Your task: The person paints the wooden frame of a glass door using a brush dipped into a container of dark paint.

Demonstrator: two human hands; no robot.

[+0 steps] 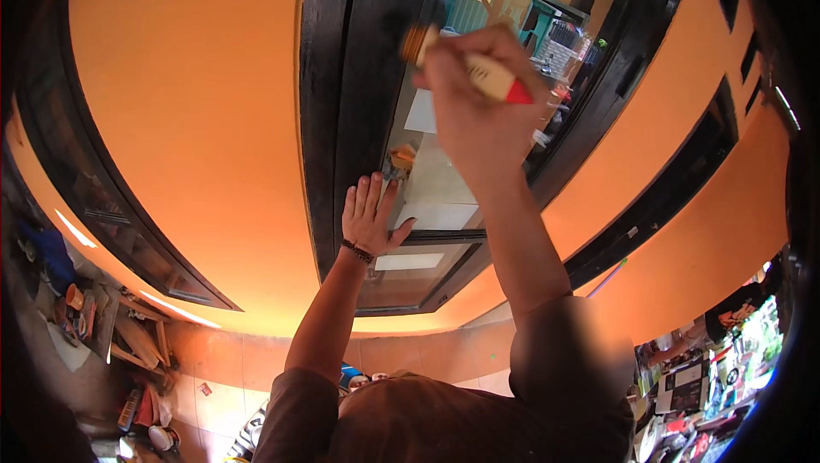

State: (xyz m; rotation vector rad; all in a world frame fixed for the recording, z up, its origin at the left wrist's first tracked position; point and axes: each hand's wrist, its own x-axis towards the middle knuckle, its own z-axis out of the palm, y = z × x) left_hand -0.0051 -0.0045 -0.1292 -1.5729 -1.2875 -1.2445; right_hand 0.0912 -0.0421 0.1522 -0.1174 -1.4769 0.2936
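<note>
My right hand is raised and wrapped round a paintbrush with a cream handle and a red end. Its copper-coloured ferrule points left, toward the black window frame. Motion blurs the brush head, so I cannot tell if the bristles touch the wood. Lower down, my left hand lies flat with fingers spread, on the frame's inner edge beside the glass. A dark beaded bracelet circles that wrist. The window pane reflects a room with several objects.
An orange wall surrounds the frame. Other dark-framed windows stand at the left and right. Wooden boards and clutter lie at lower left, over a tiled floor. Many mixed goods crowd the lower right.
</note>
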